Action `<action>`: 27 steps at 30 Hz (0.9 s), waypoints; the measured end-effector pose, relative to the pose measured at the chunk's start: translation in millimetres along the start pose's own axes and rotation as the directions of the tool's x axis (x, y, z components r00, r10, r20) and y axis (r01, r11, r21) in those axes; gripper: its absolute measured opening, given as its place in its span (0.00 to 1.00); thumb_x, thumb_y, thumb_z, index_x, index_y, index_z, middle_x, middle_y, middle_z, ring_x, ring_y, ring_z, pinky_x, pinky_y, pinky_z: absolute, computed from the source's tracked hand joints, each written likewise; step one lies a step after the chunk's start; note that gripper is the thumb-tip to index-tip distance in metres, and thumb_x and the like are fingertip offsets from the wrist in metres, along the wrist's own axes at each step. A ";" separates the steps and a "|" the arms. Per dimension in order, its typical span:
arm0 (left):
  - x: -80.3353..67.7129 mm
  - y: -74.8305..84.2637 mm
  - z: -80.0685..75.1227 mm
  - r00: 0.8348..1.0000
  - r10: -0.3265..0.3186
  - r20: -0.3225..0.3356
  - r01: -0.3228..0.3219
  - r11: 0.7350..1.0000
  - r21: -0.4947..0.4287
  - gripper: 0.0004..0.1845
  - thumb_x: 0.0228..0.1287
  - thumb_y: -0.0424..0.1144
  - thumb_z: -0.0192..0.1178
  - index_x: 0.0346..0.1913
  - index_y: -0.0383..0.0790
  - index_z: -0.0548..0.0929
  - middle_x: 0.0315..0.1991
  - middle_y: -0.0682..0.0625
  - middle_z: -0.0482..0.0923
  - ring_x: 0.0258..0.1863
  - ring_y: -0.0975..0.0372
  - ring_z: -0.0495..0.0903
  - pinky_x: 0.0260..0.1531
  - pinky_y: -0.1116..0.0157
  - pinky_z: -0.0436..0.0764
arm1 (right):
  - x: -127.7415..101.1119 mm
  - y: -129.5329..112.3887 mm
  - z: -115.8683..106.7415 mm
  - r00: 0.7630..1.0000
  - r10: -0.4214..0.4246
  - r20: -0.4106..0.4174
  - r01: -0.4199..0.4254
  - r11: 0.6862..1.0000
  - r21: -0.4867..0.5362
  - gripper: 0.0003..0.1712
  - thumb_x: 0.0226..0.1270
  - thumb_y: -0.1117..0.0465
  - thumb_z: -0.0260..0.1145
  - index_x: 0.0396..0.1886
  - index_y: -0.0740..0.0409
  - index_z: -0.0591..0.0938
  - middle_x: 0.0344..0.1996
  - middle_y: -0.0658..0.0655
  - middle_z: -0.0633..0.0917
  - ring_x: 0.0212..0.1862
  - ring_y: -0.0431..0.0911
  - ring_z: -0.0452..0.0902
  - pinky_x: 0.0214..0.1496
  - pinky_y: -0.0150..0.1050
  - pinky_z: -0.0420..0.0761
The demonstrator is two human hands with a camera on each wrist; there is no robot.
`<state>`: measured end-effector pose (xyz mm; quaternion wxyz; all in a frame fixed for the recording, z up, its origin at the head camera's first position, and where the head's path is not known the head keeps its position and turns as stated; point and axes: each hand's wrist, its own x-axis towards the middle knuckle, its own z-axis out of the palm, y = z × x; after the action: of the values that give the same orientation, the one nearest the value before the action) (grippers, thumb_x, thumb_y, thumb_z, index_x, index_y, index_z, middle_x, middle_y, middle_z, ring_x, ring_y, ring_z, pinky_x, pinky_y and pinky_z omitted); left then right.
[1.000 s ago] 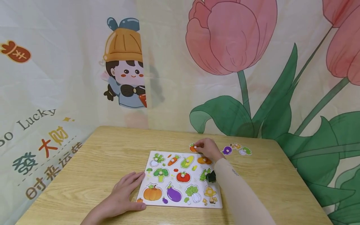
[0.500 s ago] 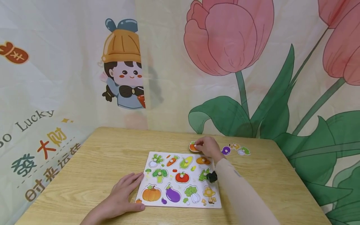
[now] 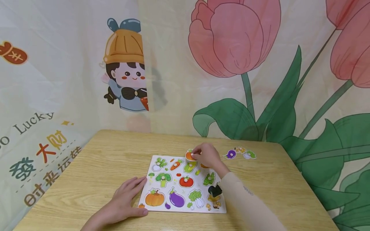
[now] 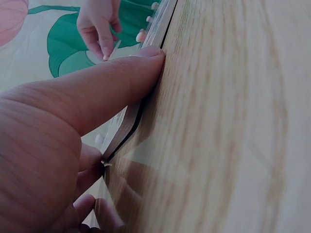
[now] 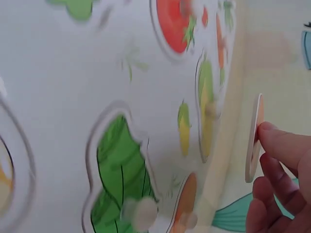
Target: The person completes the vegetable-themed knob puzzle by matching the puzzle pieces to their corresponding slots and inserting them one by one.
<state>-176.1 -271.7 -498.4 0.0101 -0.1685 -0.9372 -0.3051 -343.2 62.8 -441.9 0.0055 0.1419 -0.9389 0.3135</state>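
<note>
Fingertips of my right hand (image 3: 203,156) pinch the orange vegetable piece (image 3: 189,155), lifted above the puzzle board's (image 3: 162,166) far edge. My left hand (image 3: 124,200) lies flat on the table (image 3: 101,160), fingers straight, touching the board's near-left corner.

Left hand (image 4: 58,141) presses the puzzle board's edge (image 4: 127,127) on the wooden table (image 4: 233,121).

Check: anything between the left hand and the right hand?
Head view: the puzzle board lies between left hand and right hand, with broccoli and carrot pieces on that stretch.
</note>
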 end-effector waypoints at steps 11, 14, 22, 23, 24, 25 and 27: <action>1.8 -1.2 1.8 1.000 0.016 -0.007 -0.015 1.000 0.010 0.60 0.50 0.66 0.79 0.81 0.38 0.67 0.79 0.40 0.65 0.79 0.36 0.53 0.67 0.26 0.54 | -38.1 -30.4 18.0 0.999 -0.050 -0.009 0.050 0.998 0.039 0.03 0.68 0.57 0.78 0.37 0.50 0.94 0.27 0.45 0.82 0.34 0.42 0.73 0.33 0.34 0.72; 2.0 -1.4 2.0 1.000 0.016 -0.008 -0.016 1.000 0.006 0.60 0.50 0.65 0.79 0.81 0.38 0.67 0.79 0.40 0.65 0.79 0.36 0.53 0.67 0.25 0.54 | -50.1 -36.5 24.7 0.998 -0.055 -0.007 0.056 0.995 0.077 0.02 0.66 0.57 0.80 0.35 0.50 0.93 0.26 0.45 0.82 0.32 0.41 0.73 0.31 0.34 0.71; 2.2 -1.6 2.0 1.000 0.007 -0.003 -0.007 1.000 0.011 0.60 0.50 0.66 0.79 0.81 0.39 0.67 0.80 0.40 0.64 0.79 0.37 0.52 0.68 0.25 0.54 | -75.1 -48.2 46.0 0.997 -0.071 -0.020 0.073 0.986 0.149 0.03 0.64 0.58 0.81 0.31 0.49 0.93 0.24 0.41 0.81 0.25 0.37 0.71 0.24 0.32 0.69; 2.2 -1.6 2.0 1.000 0.007 -0.003 -0.007 1.000 0.010 0.60 0.50 0.66 0.79 0.81 0.39 0.67 0.80 0.40 0.64 0.79 0.37 0.52 0.68 0.25 0.54 | -77.4 -49.5 48.7 0.997 -0.077 -0.020 0.079 0.984 0.160 0.04 0.64 0.58 0.81 0.31 0.49 0.93 0.24 0.41 0.82 0.25 0.36 0.71 0.24 0.32 0.69; 2.1 -1.7 2.0 1.000 0.007 -0.003 -0.007 1.000 0.010 0.60 0.50 0.66 0.79 0.81 0.39 0.67 0.80 0.40 0.64 0.79 0.37 0.52 0.68 0.25 0.54 | -79.7 -50.8 51.3 0.997 -0.076 -0.019 0.078 0.982 0.173 0.04 0.63 0.58 0.81 0.31 0.49 0.93 0.23 0.41 0.82 0.24 0.36 0.71 0.24 0.32 0.69; 2.0 -1.6 1.9 1.000 0.006 -0.001 -0.006 1.000 0.009 0.60 0.50 0.66 0.79 0.81 0.39 0.67 0.80 0.40 0.64 0.79 0.37 0.52 0.68 0.25 0.54 | -81.6 -52.4 53.9 0.997 -0.074 -0.017 0.075 0.980 0.181 0.04 0.63 0.58 0.81 0.30 0.48 0.92 0.23 0.40 0.82 0.24 0.36 0.72 0.25 0.32 0.69; 1.9 -2.0 2.1 1.000 0.006 -0.002 -0.006 1.000 0.007 0.60 0.50 0.66 0.78 0.81 0.39 0.67 0.80 0.40 0.64 0.79 0.36 0.53 0.68 0.25 0.54 | -84.9 -55.6 59.1 0.998 -0.064 -0.016 0.066 0.978 0.199 0.05 0.63 0.58 0.82 0.30 0.48 0.92 0.22 0.39 0.82 0.25 0.35 0.72 0.26 0.32 0.70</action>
<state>-178.4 -271.4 -501.0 0.0127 -0.1712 -0.9377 -0.3020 -242.1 7.9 -465.2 0.0058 0.1711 -0.8976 0.4062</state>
